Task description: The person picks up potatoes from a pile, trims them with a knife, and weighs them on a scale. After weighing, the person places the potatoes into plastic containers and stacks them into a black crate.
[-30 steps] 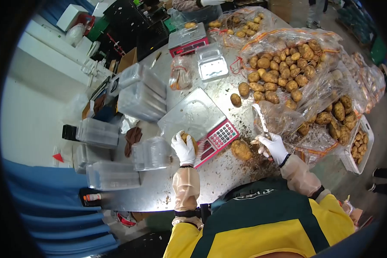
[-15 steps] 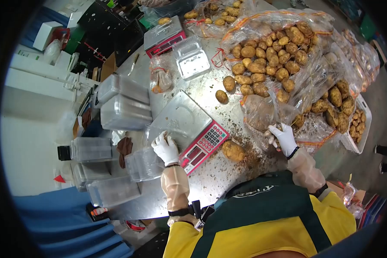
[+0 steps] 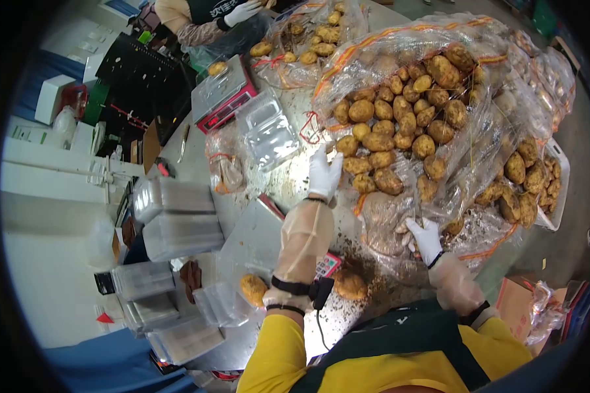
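My left hand point(image 3: 324, 174), in a white glove, is at the near-left edge of a heap of potatoes point(image 3: 378, 142). Its fingers are apart, with the tips close to the nearest potatoes; nothing shows in its grip. My gloved right hand point(image 3: 424, 240) is closed around a thin grey blade, apparently a knife point(image 3: 418, 196), over the clear plastic bag. Under my left forearm lies a digital scale point(image 3: 246, 229), partly covered. One potato point(image 3: 253, 289) sits at its near-left side by clear plastic boxes, and a larger potato point(image 3: 350, 285) lies between my arms.
Stacks of clear plastic boxes point(image 3: 182, 236) stand on the left. A second scale point(image 3: 224, 92) and an open clear box point(image 3: 267, 131) are farther back. At the far side, a co-worker's gloved hand point(image 3: 242, 12) is visible. Dirt crumbs lie around the bag.
My left hand has moved from the near scale, up and right to the potato heap. A potato now shows beside the scale. My right hand stays at the bag. A co-worker has come into view.
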Tool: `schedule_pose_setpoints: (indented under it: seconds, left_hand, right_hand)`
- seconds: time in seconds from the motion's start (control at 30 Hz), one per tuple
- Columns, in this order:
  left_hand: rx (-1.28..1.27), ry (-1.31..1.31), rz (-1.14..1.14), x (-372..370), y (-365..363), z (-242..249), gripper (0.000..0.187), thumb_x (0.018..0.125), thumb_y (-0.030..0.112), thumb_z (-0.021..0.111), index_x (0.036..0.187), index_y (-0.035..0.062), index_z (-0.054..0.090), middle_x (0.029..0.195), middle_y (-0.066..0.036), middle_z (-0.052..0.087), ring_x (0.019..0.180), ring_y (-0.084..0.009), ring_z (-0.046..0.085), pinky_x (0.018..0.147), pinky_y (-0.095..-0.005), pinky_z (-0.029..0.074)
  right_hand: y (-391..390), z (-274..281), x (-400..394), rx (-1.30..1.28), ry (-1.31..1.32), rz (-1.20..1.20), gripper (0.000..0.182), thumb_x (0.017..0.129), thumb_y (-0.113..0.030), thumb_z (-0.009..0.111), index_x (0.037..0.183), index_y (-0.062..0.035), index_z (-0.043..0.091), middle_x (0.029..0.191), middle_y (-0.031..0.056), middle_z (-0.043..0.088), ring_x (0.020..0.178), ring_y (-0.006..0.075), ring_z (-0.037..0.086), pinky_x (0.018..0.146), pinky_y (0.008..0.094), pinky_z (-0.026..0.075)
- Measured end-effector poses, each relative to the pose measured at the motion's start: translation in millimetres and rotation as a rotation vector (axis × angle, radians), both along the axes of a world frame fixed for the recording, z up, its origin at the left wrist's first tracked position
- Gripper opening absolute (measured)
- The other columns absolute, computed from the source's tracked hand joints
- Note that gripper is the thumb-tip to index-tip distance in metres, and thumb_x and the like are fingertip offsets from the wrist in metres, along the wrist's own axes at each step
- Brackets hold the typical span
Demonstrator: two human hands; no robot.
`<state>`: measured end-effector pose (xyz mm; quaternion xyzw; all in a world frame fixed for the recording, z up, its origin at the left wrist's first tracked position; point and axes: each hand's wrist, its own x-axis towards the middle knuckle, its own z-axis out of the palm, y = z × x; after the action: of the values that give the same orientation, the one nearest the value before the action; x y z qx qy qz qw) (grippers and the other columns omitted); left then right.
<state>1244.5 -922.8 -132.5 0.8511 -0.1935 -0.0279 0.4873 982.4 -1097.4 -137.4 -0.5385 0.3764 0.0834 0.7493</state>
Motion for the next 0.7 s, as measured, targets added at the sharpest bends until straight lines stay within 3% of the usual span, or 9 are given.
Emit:
schedule_pose_setpoints:
  seconds: [0.07, 0.2, 0.3, 0.4, 0.43, 0.47, 0.53, 0.6, 0.7]
  left_hand:
    - [-0.079, -0.016, 0.022, 27, -40, -3, 0.054, 0.083, 0.014, 0.066, 0.131, -0.0015, 0.047, 0.116, -0.019, 0.061, 0.112, -0.0285, 0.057, 0.098, -0.0359, 0.042]
    - [0.126, -0.154, -0.004, 77, -106, -19, 0.073, 0.074, 0.019, 0.075, 0.137, 0.0041, 0.042, 0.129, -0.022, 0.052, 0.117, -0.0362, 0.05, 0.1, -0.0406, 0.04]
    - [0.556, -0.218, -0.008, 83, -139, -22, 0.08, 0.068, 0.022, 0.079, 0.138, 0.0072, 0.043, 0.127, -0.02, 0.053, 0.122, -0.0416, 0.041, 0.103, -0.0435, 0.038]
    - [0.665, -0.237, -0.056, 90, -142, -21, 0.08, 0.067, 0.022, 0.079, 0.137, 0.0088, 0.043, 0.128, -0.021, 0.051, 0.119, -0.042, 0.041, 0.102, -0.0431, 0.038]
    - [0.531, -0.167, -0.078, 93, -136, -20, 0.08, 0.065, 0.021, 0.081, 0.135, 0.0084, 0.044, 0.126, -0.023, 0.052, 0.117, -0.0403, 0.042, 0.102, -0.0431, 0.038]
    - [0.389, -0.061, -0.056, 89, -128, -12, 0.072, 0.071, 0.02, 0.079, 0.134, 0.0088, 0.045, 0.124, -0.02, 0.054, 0.119, -0.0335, 0.044, 0.101, -0.0402, 0.039]
    - [-0.434, 0.599, -0.259, 87, -102, 1, 0.06, 0.082, 0.019, 0.072, 0.135, 0.0114, 0.045, 0.126, -0.013, 0.055, 0.121, -0.0252, 0.046, 0.101, -0.0395, 0.039]
    - [-0.838, 0.896, -0.169, 40, -80, 40, 0.051, 0.091, 0.019, 0.061, 0.138, 0.0104, 0.042, 0.129, -0.007, 0.055, 0.122, -0.0214, 0.049, 0.1, -0.0407, 0.04]
    - [-1.064, 1.014, -0.248, -24, -37, 66, 0.054, 0.091, 0.023, 0.059, 0.137, 0.0024, 0.039, 0.129, -0.012, 0.053, 0.119, -0.0268, 0.052, 0.098, -0.0452, 0.045]
  right_hand:
    - [3, 4, 0, -0.006, -0.025, 0.037, 0.023, 0.094, -0.028, 0.058, 0.095, -0.0047, 0.06, 0.067, 0.0081, 0.066, 0.038, 0.0081, 0.044, 0.034, 0.0238, 0.03]
    - [10, 2, -3, 0.029, -0.059, 0.015, 0.015, 0.093, -0.018, 0.059, 0.095, -0.0028, 0.06, 0.08, 0.007, 0.07, 0.042, 0.0074, 0.049, 0.038, 0.0222, 0.034]
    - [7, 12, 0, 0.074, -0.022, -0.019, 0.013, 0.093, -0.015, 0.06, 0.095, -0.0026, 0.059, 0.077, 0.007, 0.068, 0.045, 0.008, 0.052, 0.039, 0.0225, 0.036]
    - [6, 19, 0, 0.087, -0.016, -0.017, 0.013, 0.093, -0.015, 0.061, 0.097, -0.0025, 0.059, 0.074, 0.0062, 0.066, 0.046, 0.0083, 0.053, 0.04, 0.0223, 0.036]
    - [4, 20, -1, 0.092, -0.031, -0.012, 0.013, 0.093, -0.015, 0.061, 0.097, -0.0025, 0.059, 0.073, 0.006, 0.066, 0.046, 0.0084, 0.054, 0.04, 0.0222, 0.036]
    - [4, 19, -2, 0.101, -0.039, -0.015, 0.014, 0.093, -0.015, 0.061, 0.098, -0.0023, 0.059, 0.073, 0.0061, 0.066, 0.047, 0.0085, 0.054, 0.04, 0.0222, 0.036]
    - [4, 11, -5, 0.126, -0.06, -0.009, 0.014, 0.093, -0.015, 0.061, 0.098, -0.0021, 0.059, 0.073, 0.0062, 0.066, 0.047, 0.0086, 0.055, 0.04, 0.0222, 0.036]
    - [7, 3, -6, 0.131, -0.108, -0.017, 0.015, 0.093, -0.015, 0.06, 0.1, -0.0019, 0.058, 0.077, 0.0063, 0.066, 0.049, 0.009, 0.057, 0.04, 0.0222, 0.036]
    - [7, 3, -8, 0.139, -0.142, -0.006, 0.017, 0.093, -0.016, 0.06, 0.101, -0.0024, 0.058, 0.082, 0.006, 0.067, 0.049, 0.0095, 0.058, 0.039, 0.0223, 0.036]
